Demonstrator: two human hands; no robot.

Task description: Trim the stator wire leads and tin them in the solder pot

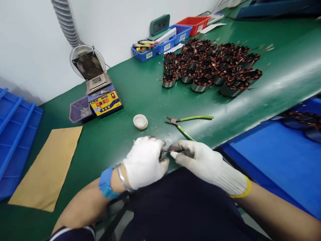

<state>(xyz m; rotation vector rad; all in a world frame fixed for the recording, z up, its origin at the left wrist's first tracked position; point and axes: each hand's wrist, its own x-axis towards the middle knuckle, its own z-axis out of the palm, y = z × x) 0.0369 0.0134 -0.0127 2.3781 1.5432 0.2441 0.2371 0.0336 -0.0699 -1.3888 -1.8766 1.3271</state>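
Note:
My left hand [147,162], in a white glove, is closed around a motor stator [161,155]; only a small dark edge of it shows between thumb and fingers. A thin dark red lead wire [167,151] runs from there to my right hand [193,155], also gloved in white with grey-stained fingertips. Thumb and forefinger of that hand pinch the wire's end. Just beyond my hands, green-handled cutting pliers [175,121] lie with jaws apart. A small round white dish [140,122] sits to their left, with tiny scraps scattered around it.
Several copper-wound stators [202,83] stand grouped at the back right. At the left are a yellow-fronted solder pot [106,103] with a fan, a purple tray [79,110] and brown cardboard [47,167]. Blue bins [144,55] and a clock [159,25] line the wall; a blue crate [276,160] adjoins the right edge.

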